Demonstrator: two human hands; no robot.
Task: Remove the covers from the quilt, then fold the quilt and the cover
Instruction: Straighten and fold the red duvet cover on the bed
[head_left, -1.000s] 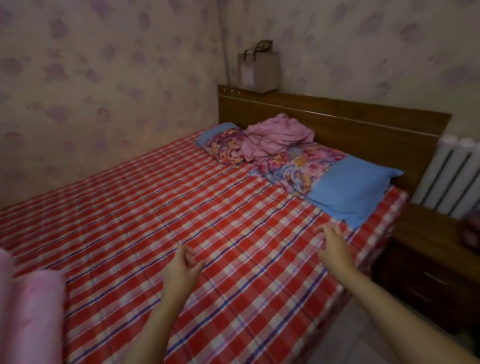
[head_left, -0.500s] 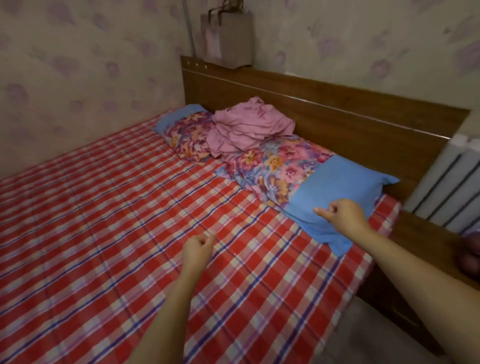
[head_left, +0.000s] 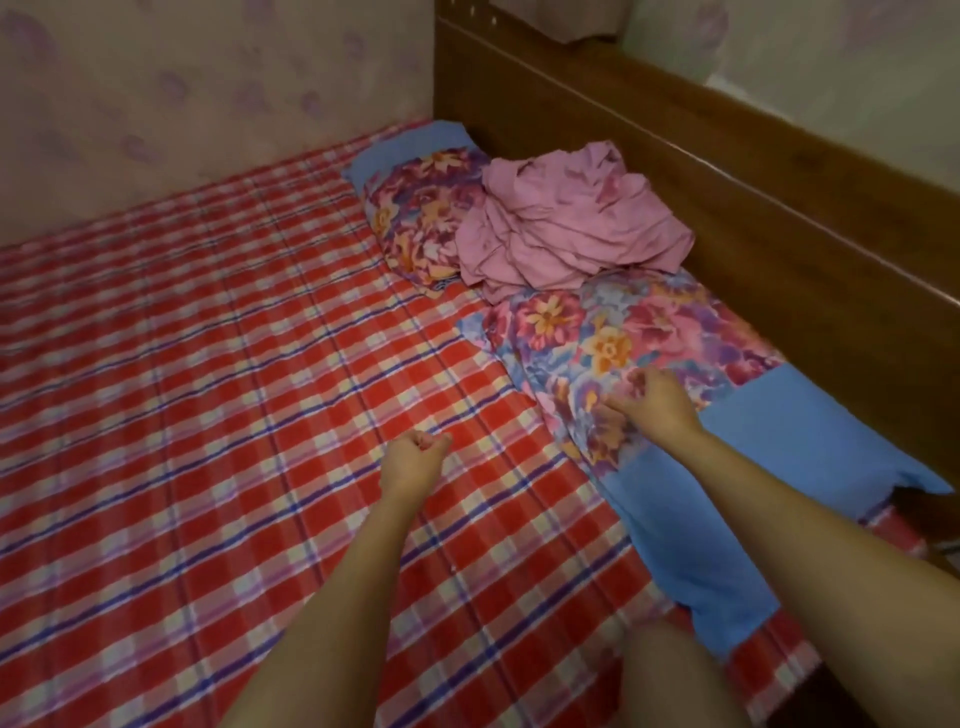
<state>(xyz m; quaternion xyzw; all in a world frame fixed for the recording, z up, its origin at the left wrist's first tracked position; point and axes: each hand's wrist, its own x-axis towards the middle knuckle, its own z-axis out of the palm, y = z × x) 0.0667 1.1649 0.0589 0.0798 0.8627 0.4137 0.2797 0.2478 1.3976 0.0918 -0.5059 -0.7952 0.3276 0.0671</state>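
Observation:
A crumpled pink cloth (head_left: 574, 231) lies heaped on two floral pillows by the headboard. My left hand (head_left: 413, 462) is a closed fist just above the red plaid sheet (head_left: 218, 374) and holds nothing. My right hand (head_left: 654, 402) hovers over the floral part of the near pillow (head_left: 592, 332), its fingers curled in and nothing held. Both hands are well short of the pink cloth.
The far floral pillow (head_left: 415, 208) with a blue end lies against the wallpapered wall. A wooden headboard (head_left: 727, 171) runs along the right. The near pillow's blue end (head_left: 727, 493) reaches the bed's right edge.
The view has swung in closer to the pillows. My right hand went from the near pillow's blue end to its floral part. My left hand stays a fist over the sheet.

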